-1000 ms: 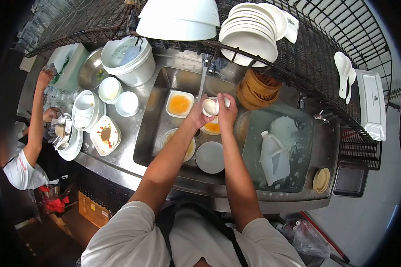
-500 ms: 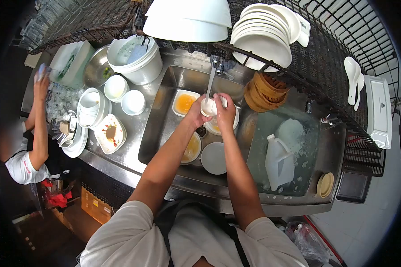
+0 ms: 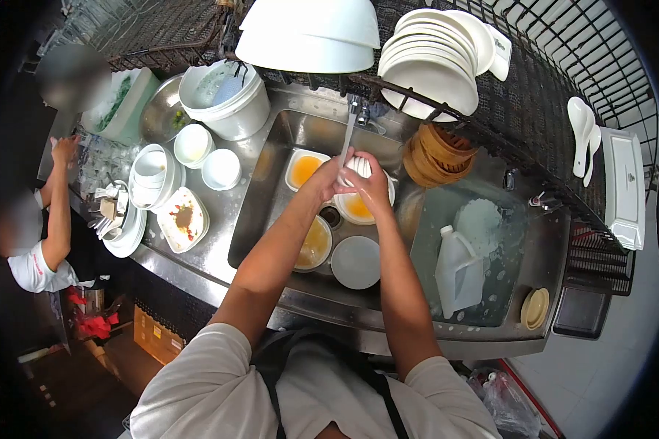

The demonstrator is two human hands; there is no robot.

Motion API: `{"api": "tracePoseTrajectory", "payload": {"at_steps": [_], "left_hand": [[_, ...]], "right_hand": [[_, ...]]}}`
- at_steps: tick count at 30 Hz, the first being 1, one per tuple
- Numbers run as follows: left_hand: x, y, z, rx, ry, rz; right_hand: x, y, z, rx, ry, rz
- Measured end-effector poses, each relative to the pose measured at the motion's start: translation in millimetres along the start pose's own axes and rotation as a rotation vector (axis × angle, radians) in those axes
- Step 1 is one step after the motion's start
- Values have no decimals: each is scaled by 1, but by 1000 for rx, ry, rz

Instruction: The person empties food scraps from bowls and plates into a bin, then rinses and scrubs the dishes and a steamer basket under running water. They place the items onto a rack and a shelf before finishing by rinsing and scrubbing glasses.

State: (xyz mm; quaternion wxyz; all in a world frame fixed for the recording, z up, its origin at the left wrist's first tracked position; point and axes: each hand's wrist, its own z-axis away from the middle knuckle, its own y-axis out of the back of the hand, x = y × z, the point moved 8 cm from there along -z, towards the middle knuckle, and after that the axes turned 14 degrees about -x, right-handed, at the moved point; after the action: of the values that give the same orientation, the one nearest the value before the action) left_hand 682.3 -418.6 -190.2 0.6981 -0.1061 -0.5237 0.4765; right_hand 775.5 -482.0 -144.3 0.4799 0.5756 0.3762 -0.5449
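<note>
Both hands together under the tap (image 3: pixel 356 111) — left hand (image 3: pixel 329 178) and right hand (image 3: pixel 371 184) clamped round a small white cup (image 3: pixel 354 167), above the sink (image 3: pixel 271 192).

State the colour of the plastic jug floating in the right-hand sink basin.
The jug is white, seen clearly in the head view.

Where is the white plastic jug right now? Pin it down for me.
In the head view the white plastic jug floats in the water-filled right basin, right of the person's right forearm, below the stacked bamboo steamers and left of the small yellow dishes.
</note>
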Motion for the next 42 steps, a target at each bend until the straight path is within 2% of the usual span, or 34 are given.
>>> {"api": "tracePoseTrajectory", "payload": {"at_steps": [1, 5, 8, 9, 10, 11, 12, 13, 14, 15, 18, 19, 21, 22, 23, 24, 26, 27, 29, 30, 33, 36, 37, 40, 42], "left_hand": [[-1, 5, 8, -20, -13, 59], [-8, 25, 18, -12, 18, 300], [-14, 32, 13, 21, 89, 227], [-18, 42, 6, 96, 90, 128], [-2, 20, 16, 73, 0, -18], [2, 14, 17, 161, -25, -158], [13, 1, 22, 181, -11, -548], [25, -13, 28, 252, 36, -1022], [35, -29, 35, 357, 71, -1409], [32, -31, 35, 311, 96, -1573], [77, -24, 120, 544, -211, -1384], [89, -11, 151, 601, -348, -1372], [108, 22, 237, 853, -589, -1404], [119, 32, 289, 944, -677, -1344], [118, 58, 334, 1132, -764, -1365], [115, 81, 375, 1276, -747, -1444], [102, 138, 451, 1549, -529, -1395], [93, 153, 475, 1693, -455, -1493], [68, 223, 485, 1470, -206, -966], [48, 252, 480, 1331, -84, -720], [12, 329, 442, 1098, -217, -792], [20, 315, 447, 983, -272, -567], [10, 330, 442, 929, -297, -528], [13, 314, 449, 866, -326, -507], [11, 301, 445, 732, -379, -469]], "right_hand": [[2, -1, -2, -44, -38, -102], [-4, -2, 2, 40, -52, -495], [5, -5, 7, 76, 23, -331], [10, -10, 7, 39, 77, -409], [31, -14, 9, 78, 12, -495], [57, -14, 5, 77, -57, -534], [62, -21, 10, 53, -67, -733], [55, -27, 17, 42, -90, -794], [61, -53, 28, -58, -277, -1142], [60, -61, 32, -87, -295, -1141], [39, -92, 26, -115, -340, -1200], [37, -99, 19, -120, -371, -1117], [28, -116, -4, -106, -416, -958], [-14, -126, -17, -144, -271, -826], [-56, -137, -32, -137, -134, -711], [-96, -147, -47, -87, 39, -568], [-183, -176, -73, -104, 200, -151], [-207, -191, -95, -75, 361, 22], [-250, -226, -134, -53, 554, 367], [-258, -244, -156, -37, 512, 544], [-214, -276, -229, -179, 137, 739], [-186, -273, -250, -72, 184, 413], [-202, -271, -231, -1, 321, 359], [-242, -255, -130, 155, 450, 534], [-180, -260, -66, -58, 157, 77]]}}
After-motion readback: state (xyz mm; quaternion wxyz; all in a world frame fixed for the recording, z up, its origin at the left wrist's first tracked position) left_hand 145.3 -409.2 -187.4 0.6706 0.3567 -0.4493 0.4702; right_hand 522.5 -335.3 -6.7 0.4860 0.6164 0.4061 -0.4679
